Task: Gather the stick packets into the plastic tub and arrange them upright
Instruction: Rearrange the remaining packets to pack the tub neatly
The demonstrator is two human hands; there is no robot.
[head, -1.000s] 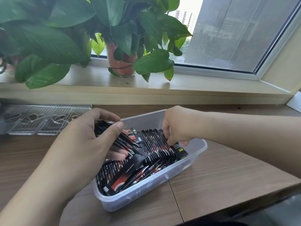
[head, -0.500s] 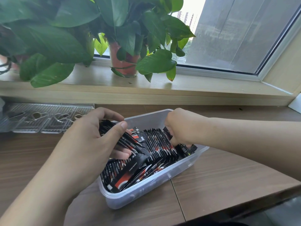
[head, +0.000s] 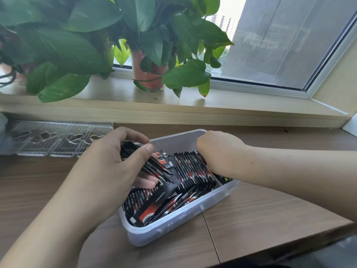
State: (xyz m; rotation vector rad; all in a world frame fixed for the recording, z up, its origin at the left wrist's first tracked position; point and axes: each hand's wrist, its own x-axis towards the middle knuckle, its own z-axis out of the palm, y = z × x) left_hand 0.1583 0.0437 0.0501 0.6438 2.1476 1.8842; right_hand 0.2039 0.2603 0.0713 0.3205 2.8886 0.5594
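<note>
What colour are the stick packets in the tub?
The stick packets are black with red and white print; head view.

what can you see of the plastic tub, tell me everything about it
The plastic tub is a rectangular box of translucent whitish plastic with rounded corners, no lid. It sits flat on the wooden table, turned diagonally. Black and red stick packets fill it: a tight row on edge at the far end, others leaning loosely nearer. The left hand grips a bundle over its left side; the right hand reaches into its far right corner, fingers hidden.
</note>
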